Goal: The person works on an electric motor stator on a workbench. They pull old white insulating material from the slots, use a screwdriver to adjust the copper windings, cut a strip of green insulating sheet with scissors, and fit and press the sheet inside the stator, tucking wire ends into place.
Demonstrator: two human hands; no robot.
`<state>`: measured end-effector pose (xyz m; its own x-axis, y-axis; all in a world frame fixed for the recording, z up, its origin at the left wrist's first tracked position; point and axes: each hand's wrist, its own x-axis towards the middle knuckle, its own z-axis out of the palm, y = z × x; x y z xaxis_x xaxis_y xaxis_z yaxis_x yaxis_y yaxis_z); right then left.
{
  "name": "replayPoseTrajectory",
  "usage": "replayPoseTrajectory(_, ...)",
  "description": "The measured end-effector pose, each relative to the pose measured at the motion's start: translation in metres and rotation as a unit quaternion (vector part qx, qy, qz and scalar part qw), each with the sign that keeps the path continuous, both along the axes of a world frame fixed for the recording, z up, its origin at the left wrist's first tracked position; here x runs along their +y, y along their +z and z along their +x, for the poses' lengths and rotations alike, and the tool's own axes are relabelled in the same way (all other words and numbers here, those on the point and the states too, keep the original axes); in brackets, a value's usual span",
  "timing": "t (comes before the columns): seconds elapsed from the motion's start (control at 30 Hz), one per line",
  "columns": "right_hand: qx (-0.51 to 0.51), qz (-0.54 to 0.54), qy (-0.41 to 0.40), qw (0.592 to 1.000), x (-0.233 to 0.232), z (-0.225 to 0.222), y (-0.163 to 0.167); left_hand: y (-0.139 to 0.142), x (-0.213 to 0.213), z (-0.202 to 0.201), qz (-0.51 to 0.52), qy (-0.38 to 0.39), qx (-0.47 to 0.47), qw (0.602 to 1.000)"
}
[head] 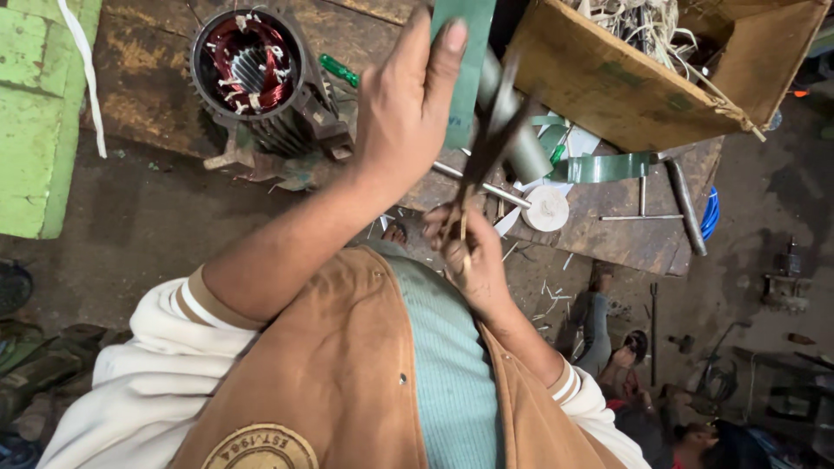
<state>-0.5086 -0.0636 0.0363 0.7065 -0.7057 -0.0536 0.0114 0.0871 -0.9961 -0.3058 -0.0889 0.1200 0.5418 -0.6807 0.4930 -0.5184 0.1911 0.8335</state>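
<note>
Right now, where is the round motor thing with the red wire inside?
In the head view, the motor stator sits upper left on the wooden workbench, just left of the left hand holding a green strip.

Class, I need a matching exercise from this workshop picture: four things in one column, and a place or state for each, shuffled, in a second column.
Things:
1. Green sheet strip
2. Dark metal scissors
3. Motor stator with copper windings
4. Round white disc

Places or states:
A. Lying flat on the wooden bench
B. Held up in the left hand
C. Standing at the bench's left end
D. Gripped by the right hand

Pairs: 1-B, 2-D, 3-C, 4-A
</note>
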Motion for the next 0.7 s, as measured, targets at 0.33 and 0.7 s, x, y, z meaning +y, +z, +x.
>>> replayPoseTrajectory(0.33, -0.055, 0.118, -0.151, 0.98, -0.019, 0.018, 0.008, -0.017, 0.027, -0.032, 0.117, -0.042, 0.081, 0.989)
replayPoseTrajectory(0.7, -0.124, 0.173, -0.152, 0.965, -0.073, -0.017, -0.002, -0.02, 0.065, 0.018, 0.2, -0.247, 0.191, 0.929)
